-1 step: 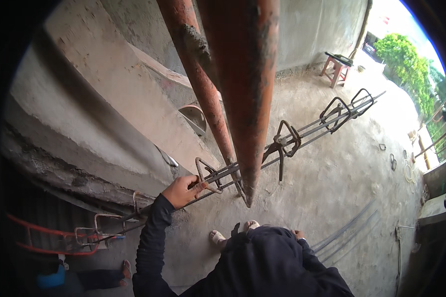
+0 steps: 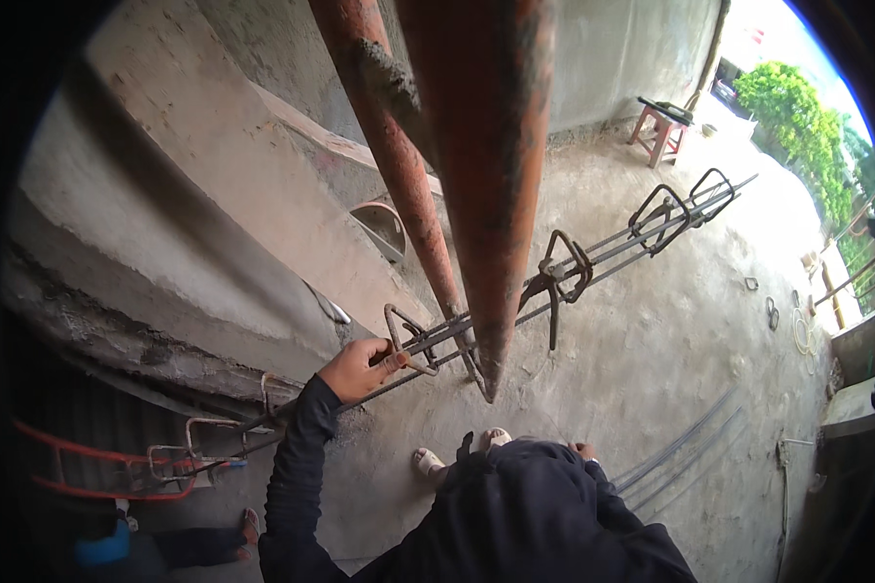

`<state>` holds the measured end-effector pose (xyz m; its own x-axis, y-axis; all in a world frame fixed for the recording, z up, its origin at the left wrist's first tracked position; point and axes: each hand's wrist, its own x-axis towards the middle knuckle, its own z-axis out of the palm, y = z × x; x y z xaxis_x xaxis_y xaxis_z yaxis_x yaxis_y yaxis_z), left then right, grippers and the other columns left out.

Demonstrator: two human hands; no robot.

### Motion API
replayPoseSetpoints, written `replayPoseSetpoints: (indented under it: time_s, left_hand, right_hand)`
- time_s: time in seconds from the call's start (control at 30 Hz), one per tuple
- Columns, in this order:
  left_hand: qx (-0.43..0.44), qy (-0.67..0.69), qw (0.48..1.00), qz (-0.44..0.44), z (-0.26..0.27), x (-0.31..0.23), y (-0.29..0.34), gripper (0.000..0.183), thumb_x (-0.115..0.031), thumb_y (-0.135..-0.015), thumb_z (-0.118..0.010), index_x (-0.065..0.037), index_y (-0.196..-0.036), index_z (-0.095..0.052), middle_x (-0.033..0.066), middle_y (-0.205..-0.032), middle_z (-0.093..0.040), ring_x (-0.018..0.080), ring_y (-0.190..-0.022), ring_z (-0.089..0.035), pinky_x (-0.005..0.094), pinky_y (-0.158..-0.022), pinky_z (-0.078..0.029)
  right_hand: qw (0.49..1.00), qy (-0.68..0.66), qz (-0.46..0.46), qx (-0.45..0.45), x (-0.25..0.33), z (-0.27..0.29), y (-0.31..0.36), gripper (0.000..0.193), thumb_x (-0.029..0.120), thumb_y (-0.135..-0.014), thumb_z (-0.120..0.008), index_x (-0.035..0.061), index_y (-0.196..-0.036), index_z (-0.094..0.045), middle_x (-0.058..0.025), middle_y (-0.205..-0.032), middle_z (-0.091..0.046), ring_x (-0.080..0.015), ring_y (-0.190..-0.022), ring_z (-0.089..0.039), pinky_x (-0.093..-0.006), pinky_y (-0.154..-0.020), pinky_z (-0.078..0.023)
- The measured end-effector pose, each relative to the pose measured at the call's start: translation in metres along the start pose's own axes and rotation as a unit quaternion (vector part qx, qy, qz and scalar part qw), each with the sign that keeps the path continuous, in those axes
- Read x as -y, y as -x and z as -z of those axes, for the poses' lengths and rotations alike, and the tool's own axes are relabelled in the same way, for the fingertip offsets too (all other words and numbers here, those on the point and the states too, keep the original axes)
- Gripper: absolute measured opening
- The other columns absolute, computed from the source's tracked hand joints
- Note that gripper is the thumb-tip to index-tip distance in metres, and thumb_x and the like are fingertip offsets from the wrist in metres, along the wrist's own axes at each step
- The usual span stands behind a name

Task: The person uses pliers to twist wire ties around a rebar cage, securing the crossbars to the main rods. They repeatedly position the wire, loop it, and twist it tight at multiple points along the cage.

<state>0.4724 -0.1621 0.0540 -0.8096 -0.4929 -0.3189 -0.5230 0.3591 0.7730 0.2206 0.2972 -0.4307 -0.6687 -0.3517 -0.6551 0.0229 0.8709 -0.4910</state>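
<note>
A long rebar cage (image 2: 608,255), made of dark steel bars with bent square stirrups, runs slantwise from the lower left to the upper right. My left hand (image 2: 362,370) is closed on it near a rusty stirrup (image 2: 397,324), thumb and fingers around the bars. Just right of that hand, red steel poles (image 2: 501,194) come down in front of the cage and hide part of it. My right hand (image 2: 583,453) is low beside my body, mostly behind my dark clothing; its fingers are too hidden to read.
A pink stool (image 2: 659,136) with dark things on top stands by the far wall. Loose bars (image 2: 685,437) lie on the concrete floor at right, with wire coils (image 2: 802,335) beyond. At lower left are a red ladder-like frame (image 2: 58,462) and another person (image 2: 194,547).
</note>
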Motion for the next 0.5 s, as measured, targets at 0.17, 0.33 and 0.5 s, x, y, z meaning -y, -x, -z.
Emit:
replayPoseSetpoints:
  time_s: [0.17,0.33,0.5]
  left_hand:
    - [-0.102,-0.116,0.988,-0.007,-0.014,0.006,0.000,0.068,-0.066,-0.093,-0.058,0.001,-0.077,-0.063,0.0127,-0.060,-0.056,0.0223,-0.057,-0.057,0.0400,-0.058,-0.046]
    - [-0.188,-0.232,0.954,0.008,-0.020,0.003,0.004,0.080,-0.082,-0.087,-0.042,-0.007,-0.080,-0.069,0.0199,-0.077,-0.069,0.0395,-0.078,-0.070,0.0491,-0.070,-0.056]
    - [-0.194,-0.234,0.952,0.025,-0.020,-0.002,0.007,0.080,-0.082,-0.087,-0.042,-0.007,-0.077,-0.068,0.0178,-0.071,-0.067,0.0392,-0.073,-0.069,0.0491,-0.065,-0.053]
  right_hand:
    - [0.979,0.105,0.171,0.024,0.000,-0.015,-0.025,0.049,0.052,-0.089,-0.067,0.0052,-0.100,-0.076,-0.0178,-0.087,-0.074,-0.0357,-0.087,-0.072,-0.0430,-0.076,-0.054]
    - [0.956,0.198,0.186,0.113,-0.031,0.014,-0.070,0.039,0.039,-0.087,-0.071,0.0030,-0.099,-0.077,-0.0170,-0.092,-0.076,-0.0248,-0.088,-0.073,-0.0385,-0.081,-0.055]
    - [0.954,0.202,0.186,0.123,-0.009,0.032,-0.056,0.031,0.032,-0.087,-0.070,0.0026,-0.095,-0.077,-0.0139,-0.088,-0.076,-0.0249,-0.086,-0.074,-0.0374,-0.079,-0.057]
